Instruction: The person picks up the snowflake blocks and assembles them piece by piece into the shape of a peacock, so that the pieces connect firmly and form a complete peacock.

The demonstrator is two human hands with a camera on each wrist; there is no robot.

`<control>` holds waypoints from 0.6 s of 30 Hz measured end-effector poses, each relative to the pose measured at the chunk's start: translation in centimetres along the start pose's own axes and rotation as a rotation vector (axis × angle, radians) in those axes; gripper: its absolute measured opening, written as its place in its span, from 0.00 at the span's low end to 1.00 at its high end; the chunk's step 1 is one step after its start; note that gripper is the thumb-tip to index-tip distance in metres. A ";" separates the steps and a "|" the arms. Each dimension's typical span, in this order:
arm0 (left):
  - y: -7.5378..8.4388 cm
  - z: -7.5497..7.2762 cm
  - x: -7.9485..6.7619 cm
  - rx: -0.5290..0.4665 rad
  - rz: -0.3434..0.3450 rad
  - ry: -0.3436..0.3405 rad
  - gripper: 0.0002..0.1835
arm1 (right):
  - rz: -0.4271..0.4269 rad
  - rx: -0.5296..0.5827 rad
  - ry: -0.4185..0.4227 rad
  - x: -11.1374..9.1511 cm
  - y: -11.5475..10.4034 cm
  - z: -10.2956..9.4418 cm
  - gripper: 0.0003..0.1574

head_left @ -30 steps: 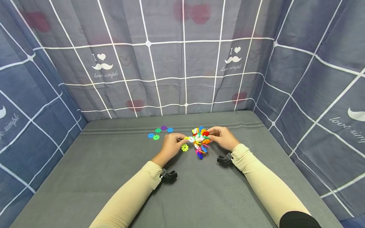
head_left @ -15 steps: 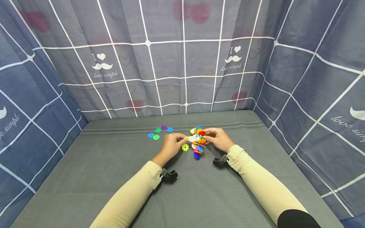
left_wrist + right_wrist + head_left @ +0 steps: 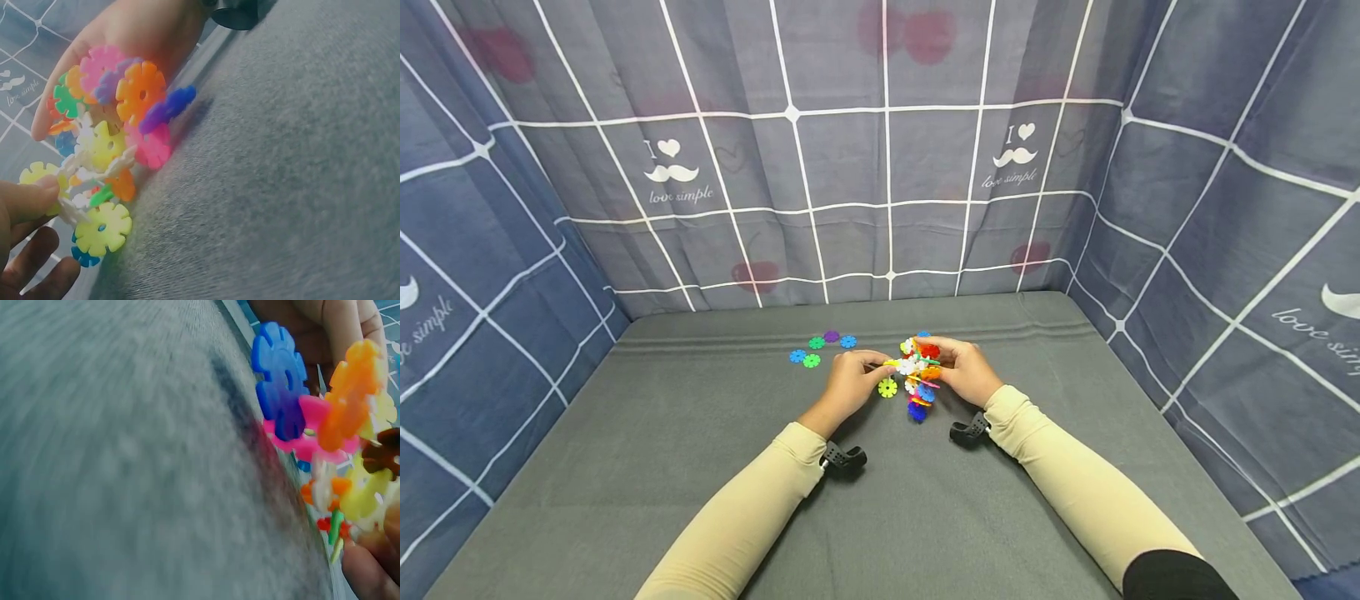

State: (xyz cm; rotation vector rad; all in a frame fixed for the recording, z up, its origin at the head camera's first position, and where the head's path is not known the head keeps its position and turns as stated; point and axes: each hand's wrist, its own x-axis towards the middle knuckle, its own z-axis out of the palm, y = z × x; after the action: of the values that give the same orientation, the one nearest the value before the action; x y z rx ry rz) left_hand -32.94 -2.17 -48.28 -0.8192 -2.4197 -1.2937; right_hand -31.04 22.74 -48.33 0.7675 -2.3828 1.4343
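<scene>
A colourful cluster of interlocked plastic snowflake discs (image 3: pixel 913 367) is held between both hands above the grey cloth. My left hand (image 3: pixel 850 385) pinches a yellow snowflake disc (image 3: pixel 39 177) at the cluster's left side, thumb on its face. From the right, my right hand (image 3: pixel 972 375) grips the cluster with thumb and fingers, hiding part of that side. An orange disc (image 3: pixel 353 394), a pink disc (image 3: pixel 152 147) and a dark blue disc (image 3: pixel 917 412) stick out at the near end. Just below the left fingertips in the head view shows a yellow-green disc (image 3: pixel 887 388).
Several loose discs, among them a purple one (image 3: pixel 831 337), a green one (image 3: pixel 812 361) and a blue one (image 3: pixel 797 356), lie beyond the left hand. Grey cloth (image 3: pixel 880 517) covers the table. Checked curtains (image 3: pixel 835 167) enclose the back and sides.
My right hand has moved left toward the left hand, and the disc cluster has shifted left with it. The left hand and the loose discs have stayed in place.
</scene>
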 end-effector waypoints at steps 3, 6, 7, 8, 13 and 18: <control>0.0 -0.1 0.0 -0.008 -0.018 -0.011 0.06 | -0.027 -0.084 0.051 0.1 -0.1 0.2 0.35; 0.0 -0.2 0.0 -0.022 -0.038 -0.023 0.06 | -0.052 -0.126 0.071 0.1 -0.2 0.2 0.35; 0.0 -0.2 0.1 -0.028 -0.042 -0.025 0.05 | -0.060 -0.136 0.075 0.1 -0.2 0.2 0.35; 0.0 -0.2 0.1 -0.033 -0.045 -0.025 0.05 | -0.068 -0.137 0.077 0.1 -0.2 0.2 0.35; -0.1 -0.3 0.2 -0.038 -0.051 -0.029 0.05 | -0.102 -0.121 0.079 0.3 -0.1 0.3 0.32; -0.2 -0.3 0.4 -0.044 -0.064 -0.051 0.04 | -0.122 -0.111 0.076 0.3 -0.1 0.4 0.32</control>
State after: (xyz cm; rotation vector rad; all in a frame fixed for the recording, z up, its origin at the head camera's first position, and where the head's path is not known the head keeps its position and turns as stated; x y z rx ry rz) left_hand -33.38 -2.38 -48.01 -0.8021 -2.4842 -1.3700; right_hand -31.21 22.29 -48.35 0.8013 -2.2943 1.2497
